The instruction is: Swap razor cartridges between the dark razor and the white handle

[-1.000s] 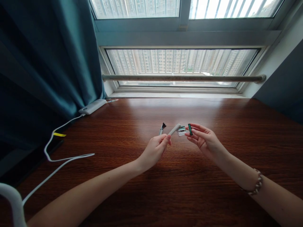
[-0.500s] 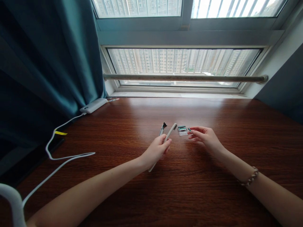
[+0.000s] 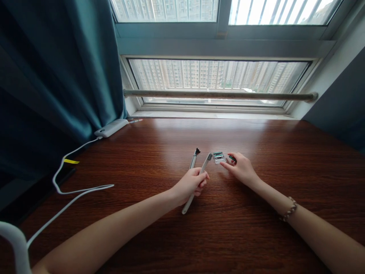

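Open table (image 3: 256,236); white cable (image 3: 82,190) crosses far left.

Two bare arms are seen, with no sleeves on them at all. The left hand (image 3: 190,184) has nothing worn on it: no ring and no band can be seen. No watch is worn on either wrist. A beaded bracelet (image 3: 288,209) is worn on the right wrist, behind the right hand (image 3: 242,169). The beads are dark and light, set in a row like a twisted string.
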`<state>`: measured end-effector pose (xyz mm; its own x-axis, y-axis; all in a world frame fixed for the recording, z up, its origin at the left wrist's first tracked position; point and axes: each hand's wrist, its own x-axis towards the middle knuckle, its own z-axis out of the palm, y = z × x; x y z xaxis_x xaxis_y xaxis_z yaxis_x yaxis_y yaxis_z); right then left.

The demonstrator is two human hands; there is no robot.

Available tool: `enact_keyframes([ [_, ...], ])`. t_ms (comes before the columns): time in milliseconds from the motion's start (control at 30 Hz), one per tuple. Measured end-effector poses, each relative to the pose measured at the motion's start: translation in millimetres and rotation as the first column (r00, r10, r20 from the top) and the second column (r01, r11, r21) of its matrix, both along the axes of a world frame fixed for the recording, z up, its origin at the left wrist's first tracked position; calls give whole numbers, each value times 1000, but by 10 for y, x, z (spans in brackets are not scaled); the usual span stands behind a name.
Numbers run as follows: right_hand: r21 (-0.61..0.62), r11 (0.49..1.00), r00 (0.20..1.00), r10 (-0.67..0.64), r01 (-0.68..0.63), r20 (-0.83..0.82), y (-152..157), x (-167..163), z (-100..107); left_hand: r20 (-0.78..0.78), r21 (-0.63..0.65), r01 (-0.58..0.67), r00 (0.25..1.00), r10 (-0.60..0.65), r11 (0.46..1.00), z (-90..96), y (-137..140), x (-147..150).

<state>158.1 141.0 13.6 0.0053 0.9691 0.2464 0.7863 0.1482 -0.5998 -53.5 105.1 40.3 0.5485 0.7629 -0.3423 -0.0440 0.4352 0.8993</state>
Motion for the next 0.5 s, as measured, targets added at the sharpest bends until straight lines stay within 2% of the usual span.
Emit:
enact_keyframes([
  [133,10,996,952,-89,91,292,-33,-184,24,43,0,8,999,-8,1000,11,-21,1],
  [233,18,991,925,-129,131,358,-42,-247,23,47,-5,-2,999,2,1000,18,-24,2],
  [367,29,997,962,-73,68,261,-21,-174,-5,66,-22,-26,997,27,999,33,-19,1],
  [500,28,988,989,150,-150,-18,-13,-58,10,76,-44,-87,993,90,995,50,-4,-2],
])
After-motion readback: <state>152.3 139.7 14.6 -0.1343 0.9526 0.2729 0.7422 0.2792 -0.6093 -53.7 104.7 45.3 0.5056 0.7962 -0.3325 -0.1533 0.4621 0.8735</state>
